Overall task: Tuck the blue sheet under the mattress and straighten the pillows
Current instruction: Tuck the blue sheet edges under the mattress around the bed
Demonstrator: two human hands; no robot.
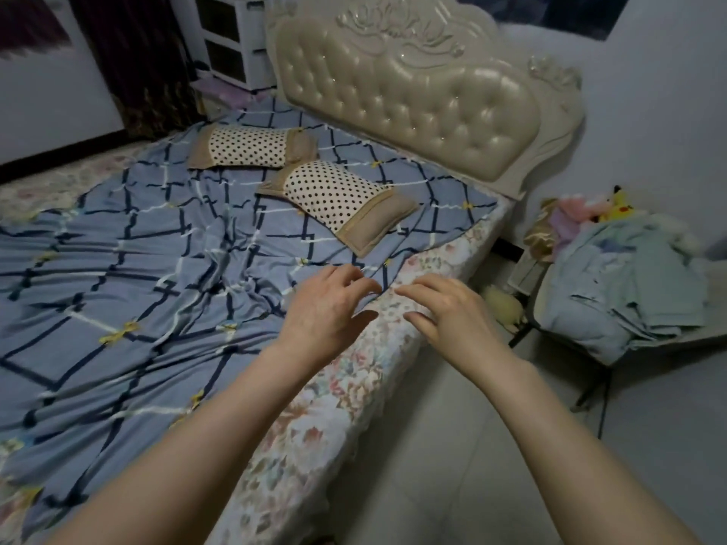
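Note:
The blue sheet with dark and white lines lies wrinkled over the bed. Its right edge stops short of the side, so the floral mattress cover shows there. Two polka-dot pillows lie near the headboard: the far pillow is roughly square to it, the near pillow is turned at an angle. My left hand hovers over the sheet's edge with fingers loosely spread, holding nothing. My right hand is over the floral edge beside it, fingers relaxed and empty.
A cream tufted headboard stands at the bed's head. To the right, a small table carries folded pale-blue bedding and soft toys. A yellowish fluffy item lies on the tiled floor beside the bed. White drawers stand at the back.

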